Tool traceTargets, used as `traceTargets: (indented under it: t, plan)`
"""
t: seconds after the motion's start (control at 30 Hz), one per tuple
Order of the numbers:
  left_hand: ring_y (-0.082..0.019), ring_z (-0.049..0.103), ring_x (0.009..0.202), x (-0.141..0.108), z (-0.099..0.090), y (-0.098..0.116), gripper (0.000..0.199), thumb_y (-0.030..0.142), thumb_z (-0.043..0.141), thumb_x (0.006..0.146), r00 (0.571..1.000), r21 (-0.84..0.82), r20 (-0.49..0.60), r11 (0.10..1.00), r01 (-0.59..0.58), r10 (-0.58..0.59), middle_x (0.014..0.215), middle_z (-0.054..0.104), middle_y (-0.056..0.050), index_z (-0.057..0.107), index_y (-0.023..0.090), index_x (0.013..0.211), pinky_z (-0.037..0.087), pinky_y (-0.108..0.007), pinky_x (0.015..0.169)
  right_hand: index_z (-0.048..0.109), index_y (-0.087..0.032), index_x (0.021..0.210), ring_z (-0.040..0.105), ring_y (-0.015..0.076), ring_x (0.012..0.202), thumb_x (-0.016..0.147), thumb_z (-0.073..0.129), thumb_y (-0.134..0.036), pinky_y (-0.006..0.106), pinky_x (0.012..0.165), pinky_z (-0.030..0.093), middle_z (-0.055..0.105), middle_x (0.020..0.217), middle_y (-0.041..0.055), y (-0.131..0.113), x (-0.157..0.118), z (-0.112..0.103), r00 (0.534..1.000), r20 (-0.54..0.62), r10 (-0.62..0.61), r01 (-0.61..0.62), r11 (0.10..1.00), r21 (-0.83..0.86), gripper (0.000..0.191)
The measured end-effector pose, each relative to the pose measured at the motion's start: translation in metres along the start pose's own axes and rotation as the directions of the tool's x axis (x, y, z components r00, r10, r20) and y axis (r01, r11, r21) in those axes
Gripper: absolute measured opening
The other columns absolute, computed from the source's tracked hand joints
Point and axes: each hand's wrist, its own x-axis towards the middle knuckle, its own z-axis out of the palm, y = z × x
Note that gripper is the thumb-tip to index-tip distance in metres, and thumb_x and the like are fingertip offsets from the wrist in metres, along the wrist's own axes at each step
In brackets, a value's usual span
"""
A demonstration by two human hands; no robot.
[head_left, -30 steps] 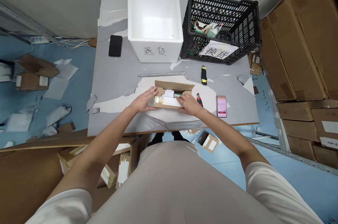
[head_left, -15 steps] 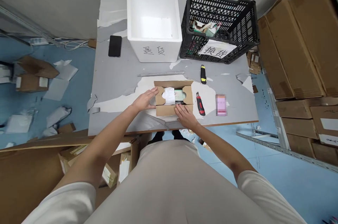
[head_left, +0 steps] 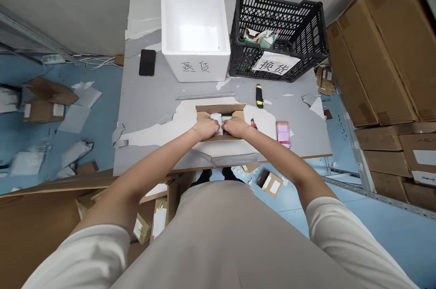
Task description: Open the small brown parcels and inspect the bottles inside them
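A small cardboard box [head_left: 220,108] sits on the table in front of me with its long lid flap raised at the back. Its left inner flap lies under my left hand [head_left: 206,128], whose fingers are curled over the flap's inner edge. Across from it, my right hand [head_left: 235,127] is closed in the same way on the right inner flap. Between the hands, a white paper [head_left: 216,118] and a strip of a greenish item [head_left: 226,118] show inside. My fingertips are partly hidden in the box. The red-and-black utility knife [head_left: 254,123] is mostly covered by my right wrist.
Beyond the box stand a white foam bin [head_left: 200,67] and a black plastic crate [head_left: 235,60] with packages in it. A yellow-and-black cutter [head_left: 259,96], a pink blurred item [head_left: 283,133] and a black phone [head_left: 147,62] lie on the table. Stacked cartons [head_left: 384,53] stand at right.
Both hands have moved inward from the box's left side and front edge onto its inner flaps, and the fingers have curled in. The view has shifted slightly.
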Motion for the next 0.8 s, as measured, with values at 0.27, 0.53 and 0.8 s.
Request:
traceTargets:
  t: [0.27, 0.53, 0.8]
  plan:
    - [-0.039, 0.05, 0.115, -0.034, 0.011, 0.004, 0.043, 0.032, 0.039, 0.09, 0.918, 0.004, -0.21, 0.939, 0.345, -0.337, 0.119, 0.061, -0.025, 0.064, 0.008, 0.115, 0.021, -0.061, 0.103, 0.058, -0.006, 0.127, 0.046, 0.0351, 0.125, 0.091, 0.037, -0.016, 0.053, 0.105, 0.028, 0.054, 0.133, 0.0248, 0.005, -0.026, 0.012, 0.931, -0.239, 0.275, -0.298, 0.952, -0.064, 0.043]
    - [-0.042, 0.019, 0.142, -0.065, 0.058, -0.001, 0.11, 0.078, 0.041, 0.076, 0.829, -0.259, -0.23, 0.853, 0.454, -0.511, 0.152, 0.021, -0.031, 0.015, 0.0, 0.149, 0.02, -0.061, 0.109, -0.004, -0.004, 0.152, -0.001, 0.0338, 0.147, 0.084, 0.044, -0.066, 0.057, 0.112, 0.021, 0.002, 0.158, 0.0246, 0.043, -0.055, 0.083, 0.894, -0.244, 0.375, -0.242, 0.864, 0.442, 0.104]
    - [-0.042, 0.021, 0.142, -0.072, 0.073, -0.005, 0.11, 0.076, 0.05, 0.073, 0.798, -0.394, -0.282, 0.823, 0.41, -0.533, 0.153, 0.02, -0.029, 0.012, 0.006, 0.15, 0.023, -0.062, 0.109, -0.008, -0.009, 0.152, -0.002, 0.0332, 0.148, 0.087, 0.046, -0.058, 0.06, 0.112, 0.016, -0.002, 0.159, 0.0215, 0.045, -0.052, 0.101, 0.887, -0.305, 0.346, -0.131, 0.823, 0.552, 0.098]
